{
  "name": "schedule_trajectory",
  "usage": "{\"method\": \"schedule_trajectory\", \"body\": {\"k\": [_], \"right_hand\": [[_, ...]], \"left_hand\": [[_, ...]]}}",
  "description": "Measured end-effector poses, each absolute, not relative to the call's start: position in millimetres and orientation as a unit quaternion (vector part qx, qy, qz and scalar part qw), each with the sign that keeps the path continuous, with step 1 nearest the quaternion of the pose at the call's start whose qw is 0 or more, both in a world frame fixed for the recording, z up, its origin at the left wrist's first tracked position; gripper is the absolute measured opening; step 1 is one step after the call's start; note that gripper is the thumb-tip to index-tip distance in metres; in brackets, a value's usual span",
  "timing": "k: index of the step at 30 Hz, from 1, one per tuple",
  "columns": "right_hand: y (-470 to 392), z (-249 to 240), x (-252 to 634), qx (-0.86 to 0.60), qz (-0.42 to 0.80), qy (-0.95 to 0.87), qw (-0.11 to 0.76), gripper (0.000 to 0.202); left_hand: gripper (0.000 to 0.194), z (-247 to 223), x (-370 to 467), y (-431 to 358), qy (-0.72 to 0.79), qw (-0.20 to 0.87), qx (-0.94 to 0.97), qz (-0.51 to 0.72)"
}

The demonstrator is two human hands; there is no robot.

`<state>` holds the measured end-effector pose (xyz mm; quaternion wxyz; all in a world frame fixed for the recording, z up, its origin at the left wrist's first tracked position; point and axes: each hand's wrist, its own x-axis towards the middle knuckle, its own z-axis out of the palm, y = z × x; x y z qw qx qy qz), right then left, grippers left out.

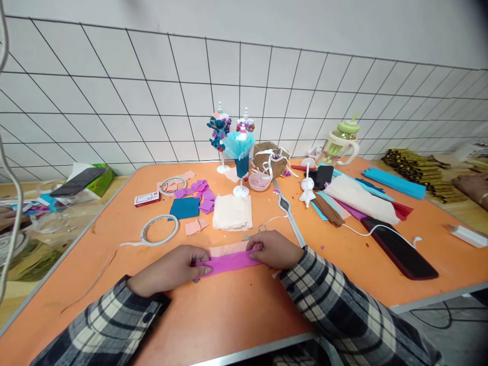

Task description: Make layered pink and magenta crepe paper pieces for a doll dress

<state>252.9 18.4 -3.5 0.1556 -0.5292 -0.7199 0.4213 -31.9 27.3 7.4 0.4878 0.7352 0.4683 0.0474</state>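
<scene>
A strip of magenta paper (pixel 231 262) with a pale pink strip (pixel 229 248) along its far edge is stretched between my two hands, low over the orange table (pixel 213 315). My left hand (pixel 171 267) pinches its left end, thumb on top. At the right end, my right hand (pixel 275 249) pinches it with curled fingers. Beyond the strip lies a stack of cream paper squares (pixel 232 212). Left of that stack are a dark teal square (pixel 184 208), purple pieces (pixel 204 190) and small pink pieces (pixel 195 226).
Rolls of white tape (pixel 160 230) and a small box (pixel 147 199) sit at the left. Small decorated stands (pixel 242 162) rise at the back. On the right are a phone (pixel 400 248), crepe paper (pixel 362 198) and a bottle (pixel 337 145). Another person's hand (pixel 470 187) shows far right.
</scene>
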Motion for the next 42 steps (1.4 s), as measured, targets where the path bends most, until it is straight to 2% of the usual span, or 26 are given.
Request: {"method": "schedule_trajectory", "body": {"k": [10, 15, 18, 22, 25, 29, 36, 42], "right_hand": [[16, -4, 257, -0.534, 0.350, -0.765, 0.089, 0.020], [12, 3, 259, -0.531, 0.318, -0.782, 0.076, 0.017], [8, 9, 263, -0.528, 0.307, -0.788, 0.069, 0.019], [2, 11, 266, -0.547, 0.289, -0.784, 0.058, 0.031], [-1, 10, 267, -0.550, 0.278, -0.786, 0.047, 0.027], [-2, 7, 268, -0.554, 0.269, -0.787, 0.036, 0.024], [-3, 4, 270, -0.557, 0.263, -0.787, 0.029, 0.023], [-1, 3, 271, -0.550, 0.273, -0.788, 0.032, 0.028]], "left_hand": [[0.020, 7, -50, 18, 0.492, 0.367, 0.788, 0.040], [0.018, 6, -53, 13, 0.505, 0.287, 0.814, -0.024], [0.022, 9, -50, 14, 0.508, 0.290, 0.810, -0.042], [0.037, 12, -45, 14, 0.496, 0.312, 0.809, -0.052], [0.043, 11, -44, 15, 0.481, 0.338, 0.807, -0.046], [0.044, 6, -46, 15, 0.486, 0.347, 0.800, -0.052], [0.035, 4, -42, 12, 0.531, 0.254, 0.806, -0.059], [0.036, 2, -42, 10, 0.540, 0.247, 0.803, -0.055]]}}
